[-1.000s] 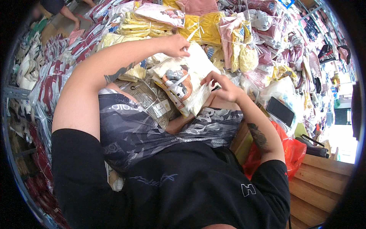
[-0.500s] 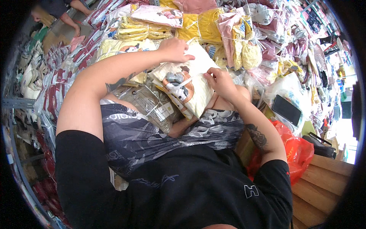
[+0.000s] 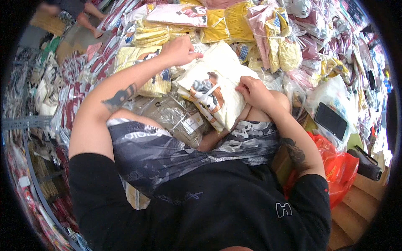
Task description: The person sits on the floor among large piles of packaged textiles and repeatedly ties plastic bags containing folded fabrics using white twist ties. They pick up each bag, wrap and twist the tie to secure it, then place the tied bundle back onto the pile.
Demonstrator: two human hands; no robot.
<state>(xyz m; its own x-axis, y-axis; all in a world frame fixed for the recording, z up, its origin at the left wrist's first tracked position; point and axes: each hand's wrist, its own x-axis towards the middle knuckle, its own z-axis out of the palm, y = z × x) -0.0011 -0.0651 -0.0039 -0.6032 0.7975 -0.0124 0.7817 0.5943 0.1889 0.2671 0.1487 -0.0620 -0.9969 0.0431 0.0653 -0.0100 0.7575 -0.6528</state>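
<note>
A bundle of cream-coloured folded garments (image 3: 228, 94) with a cartoon animal print and a checked bow lies tilted across my lap. A white tie runs over its front. Beyond its far left edge is my left hand (image 3: 181, 51), fingers curled and thumb side toward the bundle; whatever it pinches is too small to make out. At the bundle's right edge my right hand (image 3: 256, 93) is closed, its fingertips pressed together against the fabric. Under the bundle's left side lies a clear plastic bag (image 3: 169, 115) with a white label.
Tied yellow garments (image 3: 228, 26) and a pink printed bundle (image 3: 178, 16) are piled ahead. To my right are a dark phone (image 3: 331, 120) on a white plastic bag, a red plastic bag (image 3: 341, 167) and a black case (image 3: 365, 163). A person's legs (image 3: 92, 19) show at far left.
The view has shifted, so most things sit slightly farther right. My left hand has drawn its fingers in and moved a little left relative to the bundle; my right hand stays at the bundle's edge.
</note>
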